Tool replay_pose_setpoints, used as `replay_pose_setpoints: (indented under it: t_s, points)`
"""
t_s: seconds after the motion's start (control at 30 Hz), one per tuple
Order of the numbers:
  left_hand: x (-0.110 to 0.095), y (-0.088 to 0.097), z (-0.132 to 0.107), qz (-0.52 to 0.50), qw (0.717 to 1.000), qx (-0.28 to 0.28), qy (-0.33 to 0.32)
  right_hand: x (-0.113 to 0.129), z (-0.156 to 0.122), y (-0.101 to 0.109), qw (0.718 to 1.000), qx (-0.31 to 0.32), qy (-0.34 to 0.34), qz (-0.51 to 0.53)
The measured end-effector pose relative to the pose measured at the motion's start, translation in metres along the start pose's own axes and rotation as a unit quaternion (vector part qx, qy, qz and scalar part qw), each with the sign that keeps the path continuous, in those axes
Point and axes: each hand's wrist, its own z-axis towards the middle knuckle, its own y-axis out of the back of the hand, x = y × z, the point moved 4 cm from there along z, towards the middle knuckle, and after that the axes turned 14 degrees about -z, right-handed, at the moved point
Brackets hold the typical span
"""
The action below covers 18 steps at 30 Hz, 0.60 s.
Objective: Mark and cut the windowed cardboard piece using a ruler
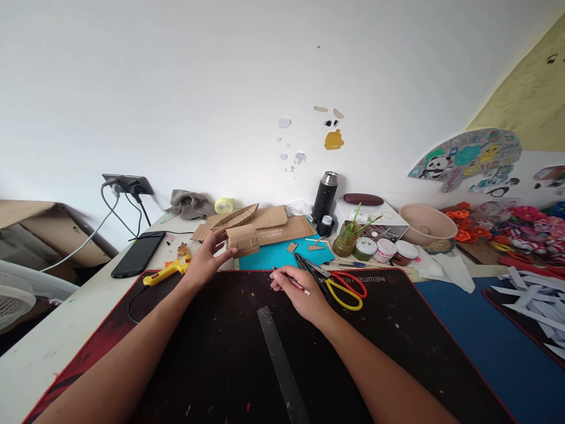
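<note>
My left hand (207,259) reaches forward over the far edge of the black mat (212,359), its fingers closing round a small cardboard block (242,239). My right hand (298,291) rests on the mat and pinches a thin red pencil (292,282). A metal ruler (280,362) lies on the mat between my forearms. A cardboard boat shape (236,217) sits on flat cardboard sheets (276,227) just behind the block.
A yellow glue gun (170,270) and a black phone (138,253) lie to the left. Scissors (346,288), pliers, paint jars (375,248), a black flask (325,197) and a beige bowl (427,225) stand to the right. White paper strips (532,297) cover the blue mat.
</note>
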Motion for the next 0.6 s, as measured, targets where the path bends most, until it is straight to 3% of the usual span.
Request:
replay_pose_setpoints:
  t_s: [0.6]
  points:
    - [-0.0004,-0.0011,-0.0005,0.000,1.000,0.000,0.001,-0.0019,0.0002,-0.0005,1.000,0.002,0.010,-0.022]
